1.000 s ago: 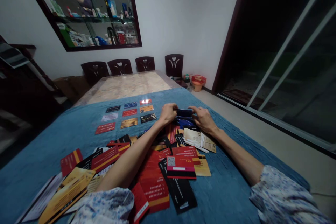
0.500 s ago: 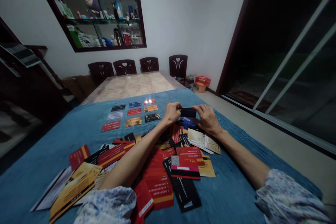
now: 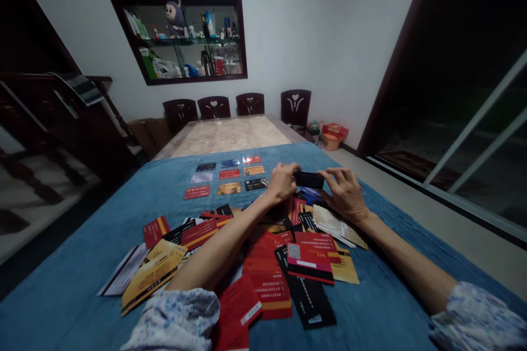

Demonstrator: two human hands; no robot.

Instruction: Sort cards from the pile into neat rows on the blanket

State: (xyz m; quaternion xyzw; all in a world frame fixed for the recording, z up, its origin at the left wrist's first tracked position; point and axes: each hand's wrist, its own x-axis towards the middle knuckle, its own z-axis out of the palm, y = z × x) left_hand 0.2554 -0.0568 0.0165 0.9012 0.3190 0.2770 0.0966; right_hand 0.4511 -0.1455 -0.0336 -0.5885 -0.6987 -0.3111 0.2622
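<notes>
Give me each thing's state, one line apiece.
Black card: held at both ends
Left hand: pinching its left end
Right hand: pinching its right end
Nine cards: flat, three by three
Loose cards: heaped, overlapping
Cloth: spread over the near part of the table
Chairs: upright
Plush toy: sitting upright
Door: too dark to tell

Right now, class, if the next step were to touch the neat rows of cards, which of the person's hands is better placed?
Probably the left hand: it is nearer the nine laid-out cards, while the right hand is farther off. Both hold the dark card.
</notes>
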